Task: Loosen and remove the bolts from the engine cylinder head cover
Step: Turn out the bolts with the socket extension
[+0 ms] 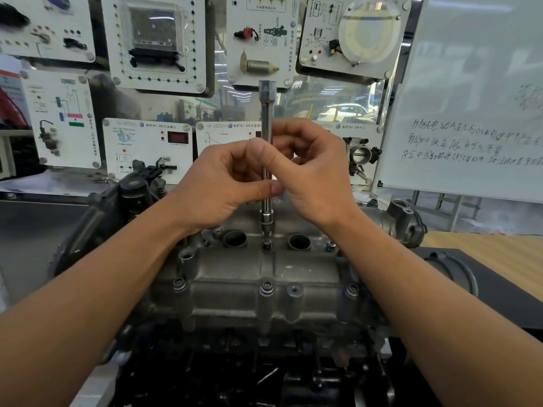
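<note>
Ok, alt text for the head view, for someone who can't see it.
The left hand and right hand pinch a long upright socket extension seated on a bolt at the top middle of the grey cylinder head cover. More bolts line its near edge; display boards and a whiteboard stand behind.

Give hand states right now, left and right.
Left hand: fingers pinching the upright extension bar.
Right hand: fingers pinching the same extension bar.
</note>
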The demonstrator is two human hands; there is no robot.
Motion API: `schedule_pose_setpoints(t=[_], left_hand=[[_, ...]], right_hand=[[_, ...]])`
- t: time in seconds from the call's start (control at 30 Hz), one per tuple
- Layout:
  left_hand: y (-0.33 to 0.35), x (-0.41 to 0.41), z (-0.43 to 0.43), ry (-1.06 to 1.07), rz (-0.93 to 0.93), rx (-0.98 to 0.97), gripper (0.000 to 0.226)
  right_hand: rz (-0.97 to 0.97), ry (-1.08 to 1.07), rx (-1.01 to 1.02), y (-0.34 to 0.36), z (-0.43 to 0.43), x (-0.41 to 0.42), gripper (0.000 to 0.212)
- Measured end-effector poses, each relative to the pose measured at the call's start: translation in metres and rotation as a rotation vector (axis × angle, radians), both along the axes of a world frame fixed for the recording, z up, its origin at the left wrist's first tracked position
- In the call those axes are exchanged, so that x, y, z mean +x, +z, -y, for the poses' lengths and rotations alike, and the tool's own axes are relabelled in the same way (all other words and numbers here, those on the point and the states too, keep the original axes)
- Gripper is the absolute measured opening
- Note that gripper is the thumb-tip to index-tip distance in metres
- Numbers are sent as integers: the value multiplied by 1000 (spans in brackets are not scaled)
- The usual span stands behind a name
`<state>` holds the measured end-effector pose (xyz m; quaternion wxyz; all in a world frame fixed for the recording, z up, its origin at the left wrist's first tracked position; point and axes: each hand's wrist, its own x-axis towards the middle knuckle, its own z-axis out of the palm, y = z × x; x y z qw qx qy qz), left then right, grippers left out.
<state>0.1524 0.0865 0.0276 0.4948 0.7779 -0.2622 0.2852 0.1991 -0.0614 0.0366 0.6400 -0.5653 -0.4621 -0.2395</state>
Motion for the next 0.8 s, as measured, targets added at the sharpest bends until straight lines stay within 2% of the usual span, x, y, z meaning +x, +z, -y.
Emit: schedule_pose_setpoints(t=[0.13,0.23,0.27,0.37,0.47,0.57,0.67,0.8], left_hand=[[1,-1,2,50,27,12,28],[0,1,1,42,-45,21,49],[0,2,0,12,-86,31,50],[0,1,-2,-140,-215,24,29],[-1,2,-3,-259,-270,-14,25],[-1,-1,-1,-185,-232,30,23],[0,-2,3,-59,-160,64,27],[2,2,4,-13,-76,57,47]], right_hand=[[-43,-5,10,2,0,1,23],[-20,-10,8,2,1,2,14],[-8,-5,-4,2,1,3,8],[-67,69,-39,1,2,2,10],[-137,129,-101,1,2,3,16],[-105,106,-113,1,1,3,15],[1,15,-44,1,1,2,4],[-23,-26,64,3,-1,4,14]])
